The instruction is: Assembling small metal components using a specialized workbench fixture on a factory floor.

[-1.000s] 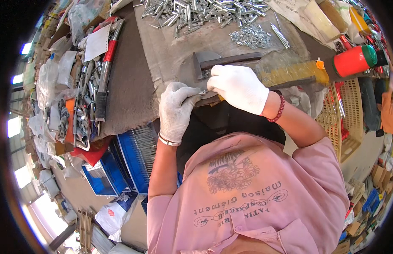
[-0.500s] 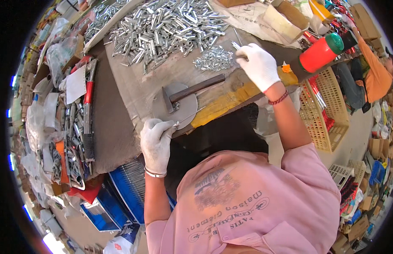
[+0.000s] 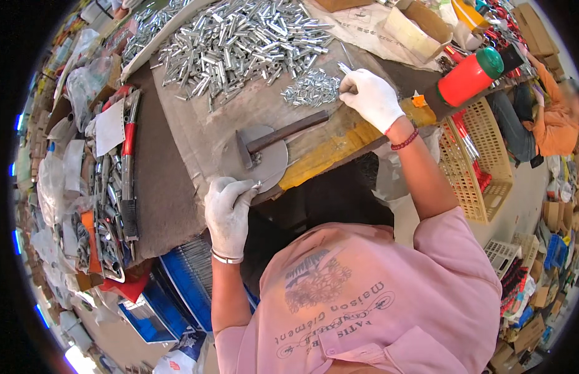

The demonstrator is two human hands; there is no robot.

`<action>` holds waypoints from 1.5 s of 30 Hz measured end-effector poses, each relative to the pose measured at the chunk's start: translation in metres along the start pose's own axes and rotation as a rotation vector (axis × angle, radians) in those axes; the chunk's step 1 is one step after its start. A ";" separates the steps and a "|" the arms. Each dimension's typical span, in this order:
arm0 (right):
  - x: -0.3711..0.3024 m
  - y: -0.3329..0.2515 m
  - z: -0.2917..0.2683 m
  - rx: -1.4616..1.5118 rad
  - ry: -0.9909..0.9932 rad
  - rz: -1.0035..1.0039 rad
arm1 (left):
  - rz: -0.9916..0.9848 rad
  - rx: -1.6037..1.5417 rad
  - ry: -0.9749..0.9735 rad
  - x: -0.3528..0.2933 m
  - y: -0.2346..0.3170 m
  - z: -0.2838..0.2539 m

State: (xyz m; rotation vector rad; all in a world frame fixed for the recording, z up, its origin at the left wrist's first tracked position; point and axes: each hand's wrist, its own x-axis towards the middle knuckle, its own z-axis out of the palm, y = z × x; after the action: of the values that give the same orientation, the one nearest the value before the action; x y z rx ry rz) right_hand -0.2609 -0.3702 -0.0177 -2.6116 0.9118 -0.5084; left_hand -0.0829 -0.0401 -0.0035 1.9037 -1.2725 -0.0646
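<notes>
My left hand (image 3: 227,209), in a white glove, pinches the end of a thin metal rod (image 3: 274,176) at the table's near edge. The rod reaches over a round grey metal plate (image 3: 274,163). A hammer (image 3: 289,132) with a dark handle lies with its head on that plate, beside a few tiny metal bits. My right hand (image 3: 372,98), also gloved, has its fingers closed around a small silver metal tube (image 3: 344,67), whose end sticks out past the fingertips. Just left of it is a small heap of short metal pins (image 3: 311,88).
A large pile of silver metal tubes (image 3: 239,47) covers the far table. A red bottle with a green lid (image 3: 470,78) lies at the right, above a cream plastic basket (image 3: 501,162). Tools (image 3: 112,206) crowd the left. A person in orange (image 3: 557,124) is at far right.
My right hand has moved slightly left toward the pin heap, the tube still at its fingertips. My left hand keeps its pinch on the rod, nearly still. The view has shifted a little.
</notes>
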 end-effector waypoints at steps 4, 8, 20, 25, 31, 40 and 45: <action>-0.010 -0.034 -0.010 0.101 -0.017 -0.069 | -0.029 -0.001 -0.003 -0.001 -0.003 0.002; -0.038 -0.115 -0.006 0.400 -0.061 -0.277 | -0.001 -0.036 0.017 0.000 -0.011 0.003; -0.047 -0.159 0.033 0.339 -0.103 -0.550 | 0.043 0.045 -0.016 0.006 -0.005 0.002; -0.054 -0.167 0.038 0.270 -0.173 -0.554 | 0.063 0.025 0.019 -0.002 -0.001 -0.002; -0.056 -0.178 0.025 0.068 -0.171 -0.599 | 0.051 0.019 0.035 0.001 0.000 0.001; -0.055 -0.157 0.016 -0.045 -0.034 -0.621 | 0.019 -0.042 -0.001 0.004 0.002 0.001; -0.029 -0.129 0.023 -0.170 -0.028 -0.474 | 0.017 -0.009 -0.001 0.002 0.005 0.000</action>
State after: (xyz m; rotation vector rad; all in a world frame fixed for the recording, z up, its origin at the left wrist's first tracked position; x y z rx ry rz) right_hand -0.2038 -0.2515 0.0091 -2.9902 0.3289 -0.5244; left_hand -0.0855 -0.0423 0.0007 1.8848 -1.2874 -0.0624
